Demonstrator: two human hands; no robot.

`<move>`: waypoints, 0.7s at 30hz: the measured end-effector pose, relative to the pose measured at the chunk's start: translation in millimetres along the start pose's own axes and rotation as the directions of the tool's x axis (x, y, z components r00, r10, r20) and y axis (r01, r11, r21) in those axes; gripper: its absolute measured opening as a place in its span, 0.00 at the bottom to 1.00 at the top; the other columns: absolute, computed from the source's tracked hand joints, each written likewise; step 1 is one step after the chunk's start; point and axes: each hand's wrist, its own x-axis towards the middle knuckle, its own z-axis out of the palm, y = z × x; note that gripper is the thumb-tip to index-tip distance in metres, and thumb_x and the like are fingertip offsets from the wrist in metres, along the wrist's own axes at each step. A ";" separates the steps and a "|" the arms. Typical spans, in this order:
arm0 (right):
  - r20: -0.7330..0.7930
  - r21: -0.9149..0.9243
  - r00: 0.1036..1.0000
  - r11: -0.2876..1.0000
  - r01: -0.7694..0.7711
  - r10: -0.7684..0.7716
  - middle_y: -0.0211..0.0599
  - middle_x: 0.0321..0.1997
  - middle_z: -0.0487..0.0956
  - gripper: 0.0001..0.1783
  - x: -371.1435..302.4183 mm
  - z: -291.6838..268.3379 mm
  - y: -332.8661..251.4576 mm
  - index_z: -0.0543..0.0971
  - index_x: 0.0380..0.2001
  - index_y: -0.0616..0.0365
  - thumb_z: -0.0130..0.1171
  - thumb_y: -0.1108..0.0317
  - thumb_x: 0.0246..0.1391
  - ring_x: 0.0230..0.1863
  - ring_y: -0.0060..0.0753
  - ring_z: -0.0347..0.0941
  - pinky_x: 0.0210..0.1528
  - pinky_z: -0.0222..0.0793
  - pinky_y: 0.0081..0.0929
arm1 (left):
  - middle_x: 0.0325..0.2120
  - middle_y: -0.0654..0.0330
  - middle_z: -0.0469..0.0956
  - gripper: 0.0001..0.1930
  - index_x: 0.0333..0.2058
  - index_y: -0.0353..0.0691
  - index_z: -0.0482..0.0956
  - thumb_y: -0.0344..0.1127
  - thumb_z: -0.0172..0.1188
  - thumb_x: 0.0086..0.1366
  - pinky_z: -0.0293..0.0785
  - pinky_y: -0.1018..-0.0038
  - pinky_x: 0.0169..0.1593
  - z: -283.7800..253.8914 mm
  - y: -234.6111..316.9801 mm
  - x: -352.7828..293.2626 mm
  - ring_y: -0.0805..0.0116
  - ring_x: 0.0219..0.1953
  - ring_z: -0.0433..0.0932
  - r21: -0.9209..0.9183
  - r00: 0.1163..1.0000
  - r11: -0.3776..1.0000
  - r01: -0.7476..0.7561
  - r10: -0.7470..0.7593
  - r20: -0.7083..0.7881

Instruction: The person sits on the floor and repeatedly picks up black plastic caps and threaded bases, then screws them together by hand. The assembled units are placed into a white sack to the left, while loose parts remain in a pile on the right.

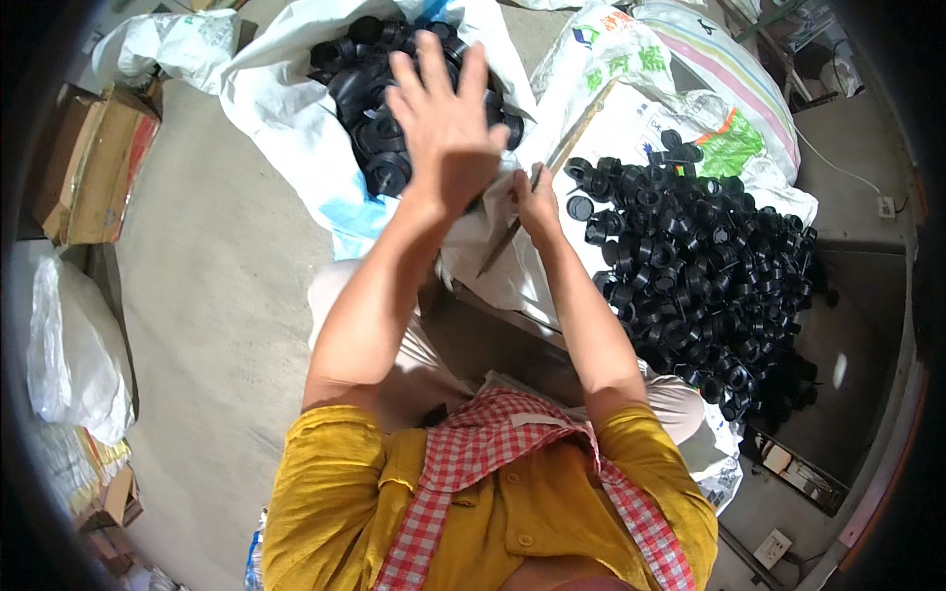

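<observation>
My left hand [443,128] is spread with fingers apart over an open white sack [281,128] of black plastic fittings [386,169]; whether its fingertips touch them I cannot tell. In my right hand [537,205] is a long thin stick-like tool [579,130], held slantwise. Its upper part looks like light wood, and the lower end is dark and narrow like a blade. Right of that hand, a large heap of small black plastic caps or rings [690,266] lies on white sacking. A single round black cap [580,208] sits at the heap's left edge.
Printed white woven sacks [734,59] lie behind the heap. Cardboard boxes [99,163] and a clear plastic bag [74,345] stand along the left side. A dark metal tray or bin [857,305] is at the right, with a socket [774,549] on a cable below it.
</observation>
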 end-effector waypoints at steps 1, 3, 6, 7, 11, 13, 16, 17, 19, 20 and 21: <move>0.047 -0.039 0.999 0.999 0.027 -0.025 0.64 0.52 0.70 0.32 9.8 2.7 1.3 0.60 0.57 0.67 0.49 0.53 0.59 0.52 0.61 0.68 0.54 0.63 0.39 | 0.63 0.31 0.43 0.45 0.62 0.42 0.58 0.40 0.71 0.45 0.48 0.37 0.59 1.1 4.1 -3.2 0.27 0.63 0.45 -0.032 0.998 0.998 -0.059 0.059 0.014; 0.112 -0.110 0.993 0.993 0.041 -0.029 0.57 0.42 0.77 0.21 27.6 11.0 1.1 0.67 0.49 0.66 0.49 0.60 0.59 0.42 0.57 0.75 0.45 0.69 0.40 | 0.60 0.31 0.52 0.42 0.56 0.38 0.67 0.36 0.73 0.39 0.57 0.42 0.53 14.4 1.2 -8.1 0.27 0.59 0.55 -0.090 0.983 0.982 -0.166 0.157 -0.094; 0.095 0.575 0.982 0.796 -0.190 0.165 0.43 0.31 0.76 0.12 1.1 -0.9 -67.4 0.69 0.42 0.63 0.49 0.67 0.57 0.30 0.38 0.75 0.32 0.71 0.30 | 0.59 0.31 0.55 0.39 0.53 0.36 0.71 0.35 0.72 0.37 0.60 0.44 0.52 19.0 -5.6 -10.5 0.27 0.56 0.59 -0.111 0.979 0.976 -0.186 0.174 -0.106; 0.095 0.601 0.991 0.788 -0.131 0.092 0.33 0.25 0.72 0.06 -4.1 -13.0 -87.2 0.70 0.37 0.62 0.48 0.73 0.56 0.23 0.23 0.69 0.24 0.65 0.20 | 0.59 0.34 0.56 0.37 0.52 0.36 0.71 0.37 0.71 0.39 0.60 0.45 0.52 21.6 -2.9 -9.8 0.29 0.57 0.59 -0.111 0.986 0.981 -0.156 0.148 -0.082; 0.034 0.789 0.999 0.614 -0.028 0.002 0.30 0.21 0.70 0.03 -5.4 -58.0 -120.1 0.71 0.33 0.61 0.47 0.75 0.56 0.17 0.21 0.62 0.21 0.61 0.21 | 0.51 0.38 0.69 0.31 0.52 0.35 0.71 0.42 0.66 0.50 0.65 0.51 0.54 27.8 2.8 -15.8 0.43 0.54 0.68 -0.237 0.993 0.970 0.048 -0.019 0.120; 0.068 0.670 0.998 0.741 -0.054 0.012 0.29 0.20 0.70 0.08 -6.6 -74.0 -99.3 0.72 0.37 0.62 0.50 0.68 0.59 0.17 0.20 0.62 0.23 0.62 0.20 | 0.36 0.41 0.77 0.28 0.49 0.34 0.72 0.47 0.64 0.54 0.74 0.60 0.42 25.5 5.8 -16.0 0.49 0.40 0.78 -0.294 0.979 0.956 -0.011 0.069 0.190; 0.135 0.579 0.988 0.815 -0.015 -0.077 0.27 0.18 0.69 0.16 -15.7 -101.9 -72.5 0.74 0.40 0.62 0.53 0.58 0.61 0.18 0.19 0.64 0.25 0.62 0.18 | 0.25 0.46 0.79 0.23 0.42 0.36 0.75 0.48 0.63 0.55 0.76 0.61 0.30 24.2 5.2 -21.1 0.50 0.28 0.80 -0.203 0.910 0.977 -0.071 0.147 0.387; -0.040 0.563 0.998 0.823 0.070 -0.057 0.26 0.18 0.70 0.13 -8.9 -114.3 -48.4 0.74 0.36 0.60 0.52 0.60 0.61 0.18 0.19 0.64 0.25 0.62 0.17 | 0.26 0.46 0.79 0.19 0.39 0.36 0.74 0.47 0.61 0.57 0.76 0.60 0.32 26.0 4.0 -23.9 0.50 0.31 0.80 -0.170 0.854 0.984 -0.050 0.131 0.503; -0.288 0.562 0.952 0.823 0.083 0.100 0.24 0.20 0.69 0.13 3.9 -149.9 0.4 0.75 0.37 0.57 0.50 0.59 0.62 0.20 0.18 0.63 0.23 0.59 0.16 | 0.29 0.48 0.79 0.18 0.38 0.36 0.74 0.45 0.60 0.58 0.76 0.60 0.35 19.2 11.9 -21.8 0.51 0.33 0.80 -0.200 0.821 0.979 -0.039 0.145 0.552; -0.295 0.460 0.946 0.888 0.020 0.132 0.25 0.21 0.70 0.12 8.9 -171.9 43.6 0.74 0.36 0.56 0.51 0.59 0.61 0.21 0.18 0.64 0.24 0.61 0.16 | 0.33 0.49 0.79 0.16 0.39 0.36 0.74 0.42 0.61 0.58 0.75 0.61 0.38 13.3 20.2 -18.0 0.52 0.36 0.79 -0.172 0.795 0.985 -0.032 0.129 0.593; -0.304 0.349 0.939 0.936 -0.048 0.162 0.25 0.23 0.70 0.10 13.4 -185.9 85.9 0.72 0.35 0.55 0.52 0.60 0.60 0.21 0.18 0.64 0.25 0.62 0.16 | 0.35 0.49 0.78 0.16 0.40 0.36 0.74 0.42 0.61 0.58 0.75 0.61 0.38 12.0 26.0 -17.3 0.52 0.37 0.79 -0.209 0.797 0.977 -0.037 0.155 0.584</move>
